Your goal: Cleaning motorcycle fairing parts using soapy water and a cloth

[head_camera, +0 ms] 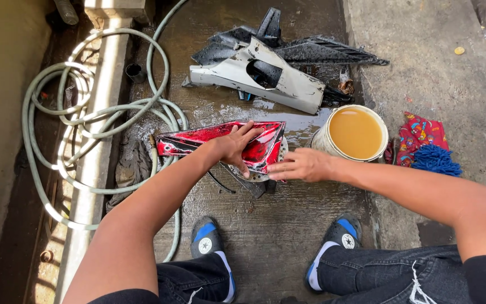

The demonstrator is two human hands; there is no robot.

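Your left hand [236, 145] lies flat with fingers spread on the glossy red and black fairing panel [220, 142], pressing it down near its wider right end. Your right hand [302, 165] comes in from the right, fingers held together and extended, fingertips touching the panel's lower right edge where a greyish part [254, 179] shows beneath it; whether it grips anything there, you cannot tell. The panel's long axis runs left to right across the wet concrete floor [277, 225], narrowing toward the left, so its tapered end lies away from both hands and your left hand is the nearer to its middle. Just right of your right hand stands a white bucket [326, 143] of murky brown water. Beyond it, against the raised concrete ledge [440, 73], lie a red patterned cloth [418, 132] and a blue mop head [435, 159]. Farther up the floor rest a white fairing piece [293, 84] and black plastic panels [322, 50]. A pale green hose [85, 112] coils at the floor's left edge.
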